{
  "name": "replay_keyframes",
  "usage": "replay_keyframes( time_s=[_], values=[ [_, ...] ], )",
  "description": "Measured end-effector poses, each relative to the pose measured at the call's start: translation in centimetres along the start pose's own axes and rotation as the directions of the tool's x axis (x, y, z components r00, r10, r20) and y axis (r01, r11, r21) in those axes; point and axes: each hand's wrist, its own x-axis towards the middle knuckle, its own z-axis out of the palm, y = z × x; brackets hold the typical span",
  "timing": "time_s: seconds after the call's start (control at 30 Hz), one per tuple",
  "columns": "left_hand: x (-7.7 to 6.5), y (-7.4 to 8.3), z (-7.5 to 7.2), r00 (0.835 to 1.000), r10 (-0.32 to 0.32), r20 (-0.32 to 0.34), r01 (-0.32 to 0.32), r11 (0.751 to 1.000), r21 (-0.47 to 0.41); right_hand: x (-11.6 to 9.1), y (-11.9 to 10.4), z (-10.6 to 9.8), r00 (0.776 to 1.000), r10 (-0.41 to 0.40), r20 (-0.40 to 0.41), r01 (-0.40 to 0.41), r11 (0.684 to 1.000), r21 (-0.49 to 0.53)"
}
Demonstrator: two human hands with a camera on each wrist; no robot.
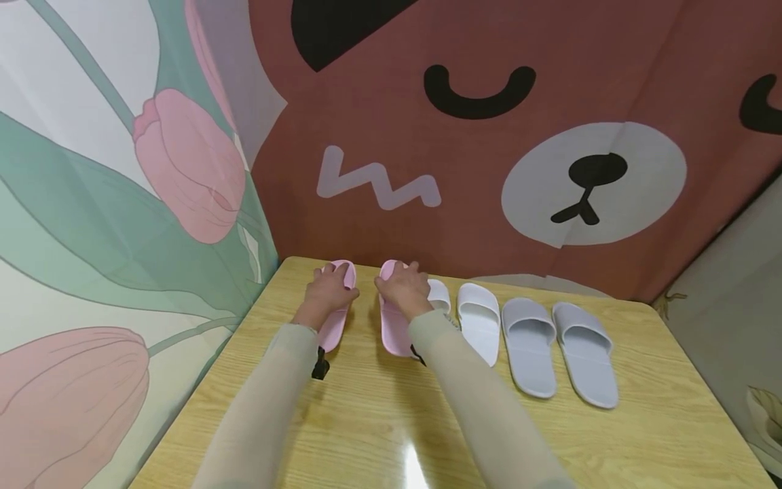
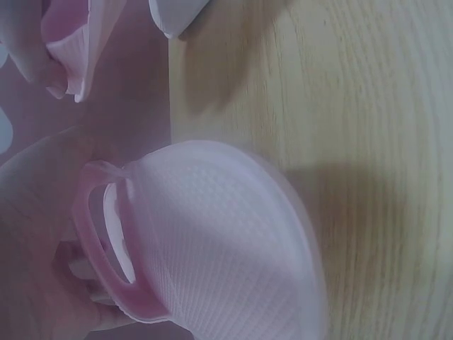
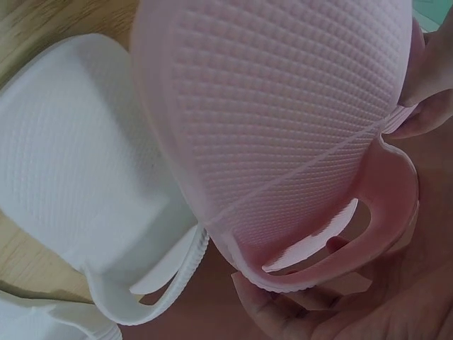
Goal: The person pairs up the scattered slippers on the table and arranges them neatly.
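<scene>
My left hand grips a pink slipper at its toe strap, near the table's back left corner. The textured sole of that slipper fills much of the left wrist view, its shadow falling on the wood beside it. A matching pink slipper is held by its strap in my right hand, a short gap to the right. From the right wrist, fingers show curled around the open-toed strap of this slipper. Both pink toes point at the back wall.
Beside my right hand stand two white slippers, one in full view and one partly behind the hand. Two grey slippers lie farther right on the wooden table. A bear-print cloth hangs behind.
</scene>
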Motion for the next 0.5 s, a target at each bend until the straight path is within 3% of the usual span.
replay_keyframes(
  time_s=[0.5],
  values=[
    [0.3,-0.7,0.5,1.0,-0.007,0.008,0.007,1.0,-0.005,0.6,-0.6,1.3,1.0,-0.009,0.013,0.009,1.0,0.021]
  ],
)
